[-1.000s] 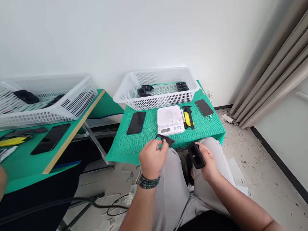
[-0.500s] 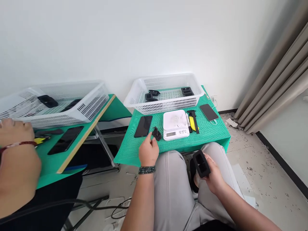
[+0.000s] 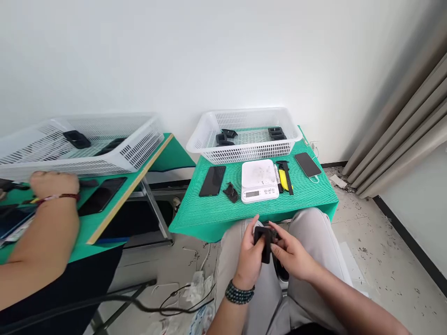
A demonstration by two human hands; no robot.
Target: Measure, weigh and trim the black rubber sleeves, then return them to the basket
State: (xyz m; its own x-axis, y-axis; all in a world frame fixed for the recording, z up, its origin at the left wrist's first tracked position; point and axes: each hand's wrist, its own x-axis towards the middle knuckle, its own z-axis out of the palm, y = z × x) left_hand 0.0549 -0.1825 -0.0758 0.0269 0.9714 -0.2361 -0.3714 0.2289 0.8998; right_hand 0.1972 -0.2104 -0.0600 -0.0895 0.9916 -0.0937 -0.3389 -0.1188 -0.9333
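Observation:
Between my knees, both hands hold a black rectangular frame-like part (image 3: 267, 253) with an opening through it. My left hand (image 3: 250, 255), with a dark beaded bracelet at the wrist, wraps its left side, the thumb over the opening. From the right, the fingers and thumb of my right hand (image 3: 292, 255) close on the part's edge. On the green-covered table in front lie a crumpled piece of black scrap (image 3: 231, 192) and a white digital scale (image 3: 259, 179) with dark specks on its pan.
A white basket (image 3: 246, 152) with several black parts stands at the table's back. Calipers (image 3: 287, 177), a yellow-handled tool (image 3: 283, 180) and two phones, one dark (image 3: 212, 181) and one on a cable (image 3: 308, 164), flank the scale. Left, a co-worker's arm (image 3: 49, 232) rests over another table.
My left hand has moved from the black scrap to the frame-like part, joining my right hand. The part has shifted left and turned. The co-worker's hand has moved right.

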